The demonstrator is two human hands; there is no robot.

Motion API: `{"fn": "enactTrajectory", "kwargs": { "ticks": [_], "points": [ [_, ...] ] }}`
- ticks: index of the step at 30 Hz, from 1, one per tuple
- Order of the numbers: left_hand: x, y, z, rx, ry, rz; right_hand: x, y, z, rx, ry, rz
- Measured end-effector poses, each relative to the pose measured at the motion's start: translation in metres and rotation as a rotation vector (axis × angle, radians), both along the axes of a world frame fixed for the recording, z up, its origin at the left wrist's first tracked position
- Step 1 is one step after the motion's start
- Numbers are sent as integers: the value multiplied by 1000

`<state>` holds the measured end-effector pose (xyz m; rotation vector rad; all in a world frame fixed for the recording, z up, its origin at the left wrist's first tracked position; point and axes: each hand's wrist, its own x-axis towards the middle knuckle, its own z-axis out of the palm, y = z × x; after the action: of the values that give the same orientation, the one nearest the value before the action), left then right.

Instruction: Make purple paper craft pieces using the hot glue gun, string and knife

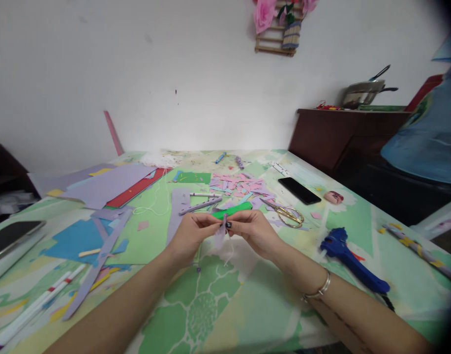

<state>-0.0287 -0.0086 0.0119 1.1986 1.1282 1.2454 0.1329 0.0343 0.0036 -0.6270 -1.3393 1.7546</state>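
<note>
My left hand (190, 233) and my right hand (258, 231) meet over the near middle of the table, fingers pinched together. Between the fingertips is a small, thin light-purple piece (220, 238), partly covered by the fingers. A bright green strip or roll (242, 209) shows just behind the fingers; whether they grip it too is unclear. White string (230, 253) hangs below the pinch. Gold-handled scissors (289, 216) lie beyond my right hand. Behind my left hand are a purple paper strip (178, 209) and a speckled purple stick (201, 205).
A blue glue gun (352, 260) lies right, near a black phone (299, 190). Pink paper scraps (240, 184) are heaped centrally. Left are purple sheets (110, 182), blue paper (75, 241), markers (37, 307) and another phone (13, 238). A decorated stick (419, 248) lies far right.
</note>
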Motion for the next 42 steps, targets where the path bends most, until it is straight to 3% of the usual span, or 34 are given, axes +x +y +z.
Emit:
{"fn": "enactTrajectory", "kwargs": {
  "ticks": [7, 20, 28, 37, 42],
  "points": [
    [2, 0, -4, 20, 25, 75, -3, -1, -5, 50, -7, -50],
    [2, 0, -5, 80, -26, 41, -6, -2, -10, 79, 19, -101],
    [-2, 0, -10, 156, 43, 26, -7, -3, -8, 124, 20, -142],
    [0, -6, -3, 243, 231, 117, -6, -3, -11, 85, 41, -159],
    [6, -6, -3, 268, 194, 202, -7, -4, -11, 89, 56, -147]
  ]
}}
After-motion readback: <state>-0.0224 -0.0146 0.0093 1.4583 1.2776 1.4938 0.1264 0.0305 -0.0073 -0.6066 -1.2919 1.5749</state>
